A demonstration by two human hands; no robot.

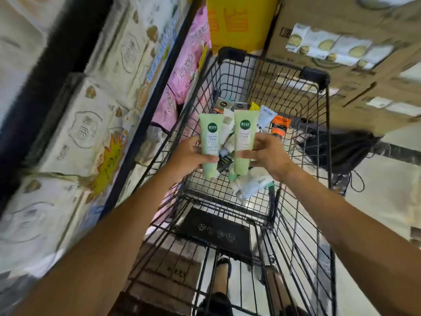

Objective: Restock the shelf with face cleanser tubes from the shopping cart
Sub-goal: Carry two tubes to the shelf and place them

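Both forearms outstretched over the cart (319, 156), left hand (186, 156) and right hand (268, 153) fingers each around a green tube (209, 137).

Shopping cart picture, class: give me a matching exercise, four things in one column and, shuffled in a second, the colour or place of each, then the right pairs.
Things:
1. tube in the left hand
2. orange tube
3. pink packs
4. cardboard boxes

Descriptions:
A. on the shelf left of the shopping cart
B. pale green, held upright over the cart
C. stacked right of the cart
D. lying in the cart, near its right side

Pairs: 1-B, 2-D, 3-A, 4-C
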